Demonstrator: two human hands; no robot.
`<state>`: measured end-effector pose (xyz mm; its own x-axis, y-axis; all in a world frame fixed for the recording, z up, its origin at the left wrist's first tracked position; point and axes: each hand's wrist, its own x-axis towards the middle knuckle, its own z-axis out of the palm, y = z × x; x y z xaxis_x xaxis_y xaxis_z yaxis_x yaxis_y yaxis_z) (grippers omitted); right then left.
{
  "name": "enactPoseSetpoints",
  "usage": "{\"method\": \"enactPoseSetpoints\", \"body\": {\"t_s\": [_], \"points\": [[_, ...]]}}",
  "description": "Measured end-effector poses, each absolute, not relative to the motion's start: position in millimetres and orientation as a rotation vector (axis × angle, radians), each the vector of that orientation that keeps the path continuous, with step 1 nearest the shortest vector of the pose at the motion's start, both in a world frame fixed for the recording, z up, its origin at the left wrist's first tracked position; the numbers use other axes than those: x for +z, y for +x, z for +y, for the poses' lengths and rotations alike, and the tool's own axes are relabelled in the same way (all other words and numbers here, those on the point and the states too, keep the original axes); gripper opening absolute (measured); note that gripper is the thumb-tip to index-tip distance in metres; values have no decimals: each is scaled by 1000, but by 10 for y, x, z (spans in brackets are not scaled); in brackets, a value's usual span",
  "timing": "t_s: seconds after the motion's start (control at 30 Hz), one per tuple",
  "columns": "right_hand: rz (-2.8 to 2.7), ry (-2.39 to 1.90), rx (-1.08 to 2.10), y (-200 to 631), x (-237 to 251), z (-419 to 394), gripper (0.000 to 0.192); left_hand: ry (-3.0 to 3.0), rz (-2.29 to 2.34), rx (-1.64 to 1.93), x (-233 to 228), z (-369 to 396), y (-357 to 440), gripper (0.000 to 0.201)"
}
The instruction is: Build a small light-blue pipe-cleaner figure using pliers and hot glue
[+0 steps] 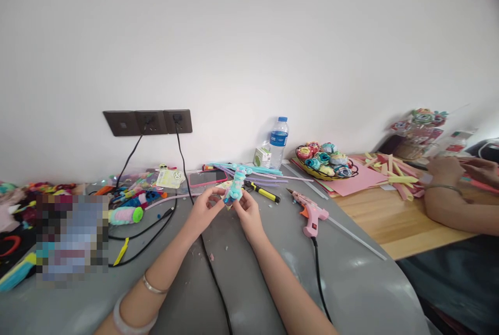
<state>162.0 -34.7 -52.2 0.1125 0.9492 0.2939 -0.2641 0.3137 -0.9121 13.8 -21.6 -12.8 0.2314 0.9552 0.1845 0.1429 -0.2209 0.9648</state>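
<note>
Over the middle of the grey table (pixel 268 267) I hold up a small light-blue and pink fuzzy pipe-cleaner figure (pixel 236 185). My left hand (pixel 208 205) pinches its lower left side with thumb and fingers. From the other side, my right hand (pixel 248 213) grips its lower right. A small dark-blue bit shows at the figure's base near the left fingertips. Just behind the hands lie blue and lilac pipe cleaners (pixel 268 173) and a yellow-and-black cutter knife (pixel 265 192). To the right rests a pink hot glue gun (pixel 311 211) with a clear glue stick in its back.
Black cables (pixel 208 259) cross the table. Colourful pipe-cleaner pieces (pixel 134 197) crowd the left. A phone (pixel 207 177), a water bottle (pixel 279 143) and a basket of paper flowers (pixel 325 161) stand behind. At right, a co-worker's forearm (pixel 448 202) rests on a wooden table (pixel 366 215).
</note>
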Motion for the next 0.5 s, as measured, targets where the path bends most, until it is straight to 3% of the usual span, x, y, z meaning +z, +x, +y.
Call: {"method": "enactPoseSetpoints", "body": {"t_s": [0.5], "points": [[-1241,-877,998,1601,-569,-356,28,1405,919,1309,-25,-222,85,40]]}}
